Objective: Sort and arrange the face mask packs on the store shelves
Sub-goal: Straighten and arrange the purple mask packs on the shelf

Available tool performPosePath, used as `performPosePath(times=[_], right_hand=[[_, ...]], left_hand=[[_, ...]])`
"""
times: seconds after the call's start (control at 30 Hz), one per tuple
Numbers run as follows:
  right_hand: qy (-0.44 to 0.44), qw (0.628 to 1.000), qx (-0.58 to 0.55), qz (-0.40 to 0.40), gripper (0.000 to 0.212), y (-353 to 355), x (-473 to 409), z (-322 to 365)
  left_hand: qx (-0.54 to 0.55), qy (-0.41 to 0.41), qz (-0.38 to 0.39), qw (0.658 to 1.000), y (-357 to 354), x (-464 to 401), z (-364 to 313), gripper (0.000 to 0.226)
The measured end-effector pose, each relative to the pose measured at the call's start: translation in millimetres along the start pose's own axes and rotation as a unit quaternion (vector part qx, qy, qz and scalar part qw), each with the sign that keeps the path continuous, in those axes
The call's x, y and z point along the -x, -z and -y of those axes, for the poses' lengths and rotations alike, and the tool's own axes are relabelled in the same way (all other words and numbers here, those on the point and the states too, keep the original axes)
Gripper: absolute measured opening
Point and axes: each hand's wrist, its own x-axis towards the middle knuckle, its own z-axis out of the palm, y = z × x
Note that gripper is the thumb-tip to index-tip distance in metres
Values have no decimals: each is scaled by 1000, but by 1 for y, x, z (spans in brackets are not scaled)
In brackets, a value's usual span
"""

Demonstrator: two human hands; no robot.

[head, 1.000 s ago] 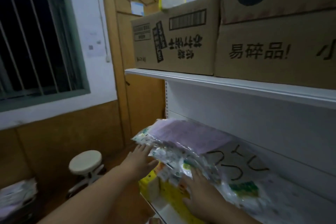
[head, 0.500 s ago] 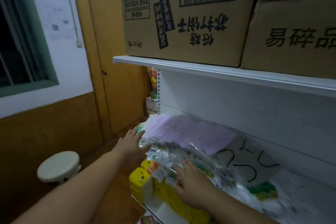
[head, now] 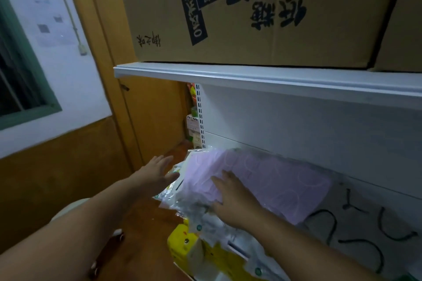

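Observation:
A pile of clear plastic face mask packs lies on the middle shelf; the top pack (head: 269,180) holds lilac masks. My right hand (head: 230,198) lies flat on this lilac pack, fingers straight, pressing it down. My left hand (head: 157,173) is open at the pile's left end, fingers extended, its thumb by the edge of the packs. More crumpled packs with white and green print (head: 219,230) stick out under the lilac one. A white pack with black curved marks (head: 356,230) lies to the right.
Yellow boxes (head: 182,242) stand on the shelf below the pile. A large cardboard carton (head: 251,11) sits on the upper shelf (head: 251,77). A wooden door (head: 146,112) and a window (head: 13,80) are to the left; a stool is partly hidden under my left forearm.
The view has moved closer and up toward the shelf. My right hand has shifted from the front of the pile up onto the lilac pack. My left hand stays at the pile's left end.

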Motion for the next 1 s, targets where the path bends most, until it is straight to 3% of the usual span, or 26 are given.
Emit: performPosePath(times=[0.13,0.43,0.7,0.87,1.0], right_hand=[[-36,999,15,-6,68,-1,-5,-22],[-162,985,49,-39,65,8,3,-43],[-359,926,94,-69,73,20,49,-74],[-410,905,108,-40,91,12,70,-85],[-408,906,111,-29,90,1,71,-91]], left_hand=[[10,-32,12,999,-15,-41,-4,71],[34,-224,-15,974,-38,-123,-50,71],[24,-382,55,922,-59,-145,-117,72],[57,-423,84,900,-69,-145,-135,67],[86,-423,102,896,-72,-143,-141,61]])
